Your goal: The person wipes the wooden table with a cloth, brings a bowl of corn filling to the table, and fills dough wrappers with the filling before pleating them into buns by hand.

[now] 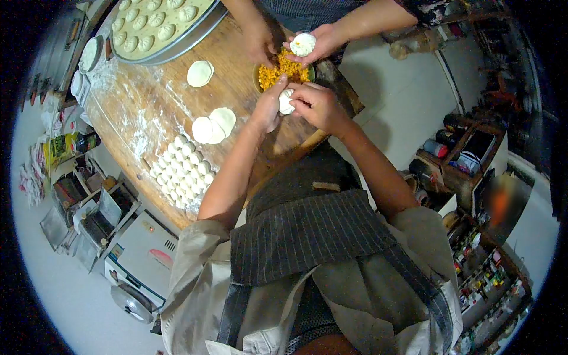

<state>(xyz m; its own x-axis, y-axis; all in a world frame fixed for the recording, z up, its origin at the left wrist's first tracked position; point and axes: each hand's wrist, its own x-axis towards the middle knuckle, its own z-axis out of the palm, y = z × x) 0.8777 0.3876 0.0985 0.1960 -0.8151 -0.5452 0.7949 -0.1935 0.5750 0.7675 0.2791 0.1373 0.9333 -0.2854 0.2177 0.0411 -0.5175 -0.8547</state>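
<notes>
Over the near rim of the filling bowl, my left hand (270,108) cups a white dough bun (286,102) with its fingers closed round it. My right hand (319,106) pinches the edge of the same bun from the other side. Partly hidden behind my hands, the bowl holds chopped orange-yellow filling (274,74). Flat round dough wrappers (207,130) lie on the wooden table to the left, two of them overlapping. A single wrapper (200,73) lies farther back.
Across the table, another person's hand (325,42) holds a wrapper (303,45) with a bit of filling; their other hand (258,44) is at the bowl. Pleated buns fill a round steamer tray (171,55). Many small dough pieces (182,171) cluster on the floured table (130,112).
</notes>
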